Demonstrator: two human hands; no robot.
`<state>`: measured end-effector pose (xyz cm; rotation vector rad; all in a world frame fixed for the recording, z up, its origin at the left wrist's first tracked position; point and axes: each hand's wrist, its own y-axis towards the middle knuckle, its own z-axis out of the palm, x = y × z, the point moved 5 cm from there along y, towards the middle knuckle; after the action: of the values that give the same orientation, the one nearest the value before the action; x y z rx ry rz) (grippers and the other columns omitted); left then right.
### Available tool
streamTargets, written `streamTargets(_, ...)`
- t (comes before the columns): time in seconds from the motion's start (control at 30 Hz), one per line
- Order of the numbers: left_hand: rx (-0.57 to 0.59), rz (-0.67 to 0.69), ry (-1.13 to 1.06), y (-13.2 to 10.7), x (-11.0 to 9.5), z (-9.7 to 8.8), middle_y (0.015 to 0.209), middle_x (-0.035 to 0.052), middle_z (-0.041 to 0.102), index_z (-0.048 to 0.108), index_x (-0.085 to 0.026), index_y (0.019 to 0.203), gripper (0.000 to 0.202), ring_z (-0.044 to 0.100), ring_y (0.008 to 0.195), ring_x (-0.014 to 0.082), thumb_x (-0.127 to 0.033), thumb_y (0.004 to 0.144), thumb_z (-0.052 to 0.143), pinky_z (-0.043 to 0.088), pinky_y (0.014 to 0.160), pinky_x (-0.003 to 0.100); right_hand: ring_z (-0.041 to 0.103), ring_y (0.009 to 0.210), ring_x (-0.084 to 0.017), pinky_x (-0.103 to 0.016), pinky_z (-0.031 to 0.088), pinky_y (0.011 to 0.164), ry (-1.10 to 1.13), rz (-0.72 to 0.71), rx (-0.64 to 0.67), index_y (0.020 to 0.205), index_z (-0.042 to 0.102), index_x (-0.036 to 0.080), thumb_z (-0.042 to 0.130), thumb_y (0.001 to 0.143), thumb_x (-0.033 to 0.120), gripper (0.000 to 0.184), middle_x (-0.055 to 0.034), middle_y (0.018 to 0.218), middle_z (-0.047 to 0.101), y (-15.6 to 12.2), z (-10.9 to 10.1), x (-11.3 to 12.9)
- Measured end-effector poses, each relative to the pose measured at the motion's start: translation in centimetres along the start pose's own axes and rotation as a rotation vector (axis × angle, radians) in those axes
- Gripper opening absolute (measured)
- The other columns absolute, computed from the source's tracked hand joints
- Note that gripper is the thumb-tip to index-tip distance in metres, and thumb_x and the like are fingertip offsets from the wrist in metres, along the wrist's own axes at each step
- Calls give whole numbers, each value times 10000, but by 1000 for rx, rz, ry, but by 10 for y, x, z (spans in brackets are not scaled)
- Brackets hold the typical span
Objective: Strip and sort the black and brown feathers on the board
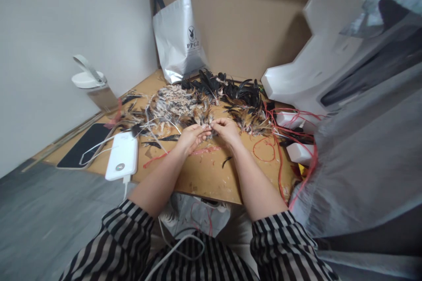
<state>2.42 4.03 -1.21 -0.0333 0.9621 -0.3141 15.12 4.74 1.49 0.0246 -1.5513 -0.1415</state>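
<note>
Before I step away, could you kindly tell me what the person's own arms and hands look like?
The left sleeve and right sleeve are striped black and greyish beige, ending in banded cuffs. The forearms are bare. The left hand and right hand wear no gloves; no watch shows.
</note>
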Motion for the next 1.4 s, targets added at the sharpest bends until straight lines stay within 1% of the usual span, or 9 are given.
streamTargets(0.2, 15, 13, -14, 2, 0, 0, 635, 60, 642, 626, -63, 700, 54, 582, 536, 51, -112, 717, 642, 426, 466, 107, 496, 522, -83, -218, 381, 536, 4, -6, 69, 638, 604, 159, 678, 565, 269, 151, 8, 599, 606, -1, 4, 0)
streamTargets(0.33, 27, 38, -51, 2, -3, 1, 677, 66, 648, 636, -54, 705, 51, 565, 543, 35, -82, 735, 606, 425, 473, 95, 377, 405, -47, -187, 255, 399, 142, 107, 103, 657, 586, 160, 694, 582, 338, 221, 36, 506, 533, -1, 3, -5)
streamTargets(0.43, 46, 39, -116, 1, -6, 2, 700, 60, 647, 641, -57, 726, 68, 560, 553, 29, -66, 751, 578, 428, 478, 86, 345, 394, -30, -174, 191, 366, 241, 212, 167, 653, 578, 149, 713, 572, 358, 261, 26, 554, 545, -1, 2, -8)
streamTargets(0.57, 105, 7, -234, -2, -9, 6, 713, 45, 634, 640, -62, 745, 110, 555, 562, 15, -44, 775, 536, 427, 485, 63, 375, 433, -27, -162, 201, 368, 321, 303, 289, 728, 617, 139, 737, 560, 334, 283, 9, 639, 581, -7, 7, -5)
streamTargets(0.7, 171, -79, -287, -7, -8, 10, 706, 43, 625, 633, -64, 782, 137, 557, 557, 15, -28, 792, 502, 430, 479, 57, 400, 477, -30, -157, 245, 393, 418, 291, 385, 780, 629, 156, 739, 578, 305, 274, 5, 707, 607, -14, 17, 3)
streamTargets(0.9, 187, -106, -262, -6, -5, 10, 700, 49, 628, 624, -51, 778, 136, 568, 552, 24, -25, 797, 492, 440, 477, 67, 381, 447, -36, -159, 218, 394, 429, 211, 246, 644, 584, 155, 773, 521, 271, 253, 18, 581, 597, -10, 16, 4)
streamTargets(1.03, 188, -76, -192, -4, -4, 9, 703, 49, 639, 631, -62, 773, 93, 570, 553, 25, -46, 776, 539, 443, 492, 74, 367, 423, -35, -170, 202, 395, 377, 163, 210, 595, 557, 151, 765, 533, 294, 260, 21, 538, 576, -8, 14, 3)
streamTargets(1.2, 80, 40, -2, -1, -3, 3, 745, 86, 672, 640, -65, 755, 76, 610, 598, 74, -135, 726, 632, 450, 499, 131, 300, 372, -37, -197, 180, 393, 234, 66, 96, 546, 508, 161, 731, 573, 348, 291, 67, 407, 437, -5, 6, 5)
streamTargets(1.4, 39, 85, 136, -5, -5, 7, 712, 102, 676, 638, -64, 710, 188, 602, 565, 88, -231, 655, 704, 436, 503, 164, 314, 386, -45, -213, 214, 414, 112, 38, 27, 525, 509, 158, 714, 557, 363, 291, 66, 410, 439, -6, 5, 9)
